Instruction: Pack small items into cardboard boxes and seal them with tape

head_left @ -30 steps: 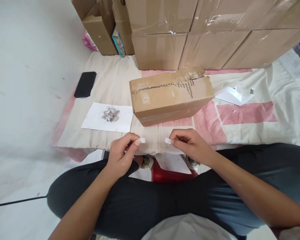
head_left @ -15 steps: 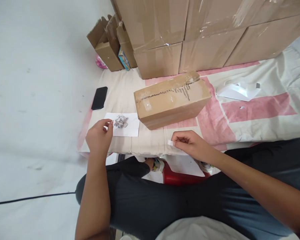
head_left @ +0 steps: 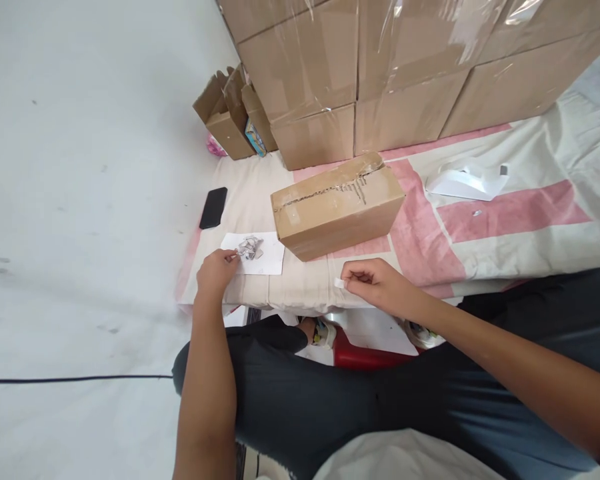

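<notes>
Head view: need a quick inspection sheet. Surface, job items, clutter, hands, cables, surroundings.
Surface: cream-and-pink cloth, wrinkled.
Job items: white strip in the right hand; pile of small grey pieces on white paper.
Clutter: cardboard box, torn along its top; black phone-like slab; white object at right.
Hands: right pinches the strip; left hand at the pile, grip unclear.
Cables: thin black cord-like line, lower left.
Surroundings: stacked boxes behind; white wall at left.
</notes>
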{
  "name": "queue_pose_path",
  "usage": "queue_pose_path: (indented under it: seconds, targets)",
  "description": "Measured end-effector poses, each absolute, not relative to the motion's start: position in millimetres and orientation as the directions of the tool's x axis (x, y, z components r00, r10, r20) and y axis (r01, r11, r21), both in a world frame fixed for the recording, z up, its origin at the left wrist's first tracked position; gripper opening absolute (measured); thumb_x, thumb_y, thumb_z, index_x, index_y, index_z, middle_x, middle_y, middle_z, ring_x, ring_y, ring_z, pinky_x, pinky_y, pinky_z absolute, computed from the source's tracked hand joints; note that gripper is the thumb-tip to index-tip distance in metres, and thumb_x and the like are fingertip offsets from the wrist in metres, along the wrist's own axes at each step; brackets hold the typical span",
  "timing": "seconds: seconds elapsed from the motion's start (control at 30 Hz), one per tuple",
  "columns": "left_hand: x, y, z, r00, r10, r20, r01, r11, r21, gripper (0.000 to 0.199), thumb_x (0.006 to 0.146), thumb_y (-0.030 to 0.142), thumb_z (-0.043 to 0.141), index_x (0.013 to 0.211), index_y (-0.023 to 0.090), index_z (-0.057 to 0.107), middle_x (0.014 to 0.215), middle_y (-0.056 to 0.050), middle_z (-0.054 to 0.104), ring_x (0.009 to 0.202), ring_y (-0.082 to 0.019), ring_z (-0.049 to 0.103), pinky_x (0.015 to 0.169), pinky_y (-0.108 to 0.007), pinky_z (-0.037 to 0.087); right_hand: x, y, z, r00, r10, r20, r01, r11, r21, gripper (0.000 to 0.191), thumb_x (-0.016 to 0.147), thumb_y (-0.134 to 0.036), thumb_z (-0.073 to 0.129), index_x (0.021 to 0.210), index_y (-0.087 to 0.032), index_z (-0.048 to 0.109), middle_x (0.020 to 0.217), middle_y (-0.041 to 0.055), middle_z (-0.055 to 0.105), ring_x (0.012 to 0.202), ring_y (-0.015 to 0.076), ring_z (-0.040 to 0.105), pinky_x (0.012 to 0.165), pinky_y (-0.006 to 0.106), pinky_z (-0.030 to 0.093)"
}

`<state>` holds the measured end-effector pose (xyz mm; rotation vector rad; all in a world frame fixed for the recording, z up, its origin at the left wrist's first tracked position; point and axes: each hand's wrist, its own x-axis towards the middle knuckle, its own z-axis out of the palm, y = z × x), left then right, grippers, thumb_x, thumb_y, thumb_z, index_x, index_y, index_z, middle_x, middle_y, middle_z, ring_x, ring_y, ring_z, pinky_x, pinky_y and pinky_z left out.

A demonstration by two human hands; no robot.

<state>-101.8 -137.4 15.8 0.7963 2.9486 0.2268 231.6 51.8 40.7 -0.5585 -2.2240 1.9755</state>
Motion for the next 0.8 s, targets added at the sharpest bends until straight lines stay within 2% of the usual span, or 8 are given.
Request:
queue_pose_path:
  seconds: [0.13,0.27,0.33,0.4,0.47,0.53,0.63,0.8]
  targets:
    - [-100.8,-139.4,23.2,-0.864,0.501,0.051,0.501,0.843,0.197,0.022,0.082,0.035,0.064,0.093,0.023,0.079,0.099,-0.01,0.072,0.095,-0.029,0.065,0.081,-0.039,0.051,232.8,53.3,42.8,-0.924,0.361,-0.126,0.178,0.114,-0.977,0.015,0.082,-0.02,0.054,0.067,-0.018,0.054,0.059,-0.006,0.042,0.057,0.0094,0.036,0.055,0.026,0.024]
    - [-90.7,-125.3,40.4,-0.85,0.418,0.32,0.509,0.807,0.299,0.022,0.086,0.029,0.058,0.1,0.019,0.071,0.086,-0.005,0.06,0.083,-0.022,0.06,0.08,-0.036,0.049,235.3,56.7,47.8,-0.922,0.379,-0.079,0.137,0.129,-0.982,0.014,0.082,-0.019,0.055,0.068,-0.018,0.055,0.06,-0.0061,0.043,0.057,0.009,0.037,0.055,0.025,0.026]
    - [-73.2,-111.9,51.7,-0.772,0.341,0.537,0.601,0.667,0.44,0.021,0.088,0.025,0.053,0.106,0.017,0.063,0.075,0.001,0.048,0.071,-0.017,0.052,0.073,-0.031,0.047,237.7,59.1,50.6,-0.921,0.387,-0.045,0.104,0.131,-0.986,0.013,0.082,-0.018,0.056,0.069,-0.018,0.055,0.06,-0.0063,0.044,0.057,0.0088,0.038,0.055,0.025,0.027]
    - [-43.0,-98.1,62.8,-0.625,0.197,0.755,0.758,0.384,0.528,0.015,0.09,0.024,0.05,0.103,0.018,0.056,0.071,0.005,0.038,0.062,-0.013,0.043,0.063,-0.028,0.042,241.2,61.4,53.6,-0.917,0.398,-0.008,0.067,0.135,-0.989,0.012,0.083,-0.017,0.057,0.07,-0.018,0.056,0.061,-0.0062,0.045,0.057,0.0086,0.039,0.055,0.024,0.029]
    - [-2.3,-87.1,72.2,-0.482,0.149,0.863,0.869,0.205,0.45,0.009,0.09,0.027,0.053,0.096,0.02,0.053,0.071,0.005,0.038,0.059,-0.012,0.039,0.058,-0.028,0.038,245.9,63.5,56.7,-0.915,0.402,0.025,0.034,0.138,-0.99,0.012,0.083,-0.016,0.057,0.071,-0.018,0.057,0.063,-0.0058,0.047,0.058,0.0084,0.041,0.055,0.023,0.031]
    - [41.8,-79.2,79.0,-0.284,0.255,0.924,0.952,-0.04,0.304,0.01,0.087,0.026,0.062,0.091,0.021,0.055,0.069,0.005,0.044,0.056,-0.011,0.04,0.054,-0.027,0.033,251.9,65.2,59.2,-0.918,0.394,0.051,0.005,0.14,-0.99,0.01,0.084,-0.016,0.058,0.074,-0.017,0.058,0.064,-0.0053,0.05,0.058,0.0083,0.043,0.054,0.023,0.033]
    - [93.8,-68.4,82.3,-0.146,0.586,0.797,0.849,-0.34,0.405,0.024,0.089,0.023,0.064,0.112,0.021,0.058,0.07,0.005,0.049,0.057,-0.01,0.044,0.052,-0.024,0.035,262.8,67.6,60.2,-0.918,0.386,0.095,-0.036,0.158,-0.987,0.009,0.086,-0.015,0.058,0.078,-0.017,0.061,0.064,-0.0053,0.052,0.057,0.0079,0.045,0.054,0.022,0.034]
    - [113.5,-49.2,68.8,-0.195,0.895,0.4,0.646,-0.189,0.739,0.045,0.089,0.043,0.072,0.125,0.021,0.058,0.086,0.001,0.05,0.068,-0.011,0.045,0.058,-0.025,0.038,280.7,72.8,53.7,-0.889,0.434,0.149,-0.057,0.217,-0.975,0.008,0.087,-0.015,0.059,0.082,-0.017,0.064,0.063,-0.0056,0.054,0.056,0.0075,0.046,0.054,0.021,0.035]
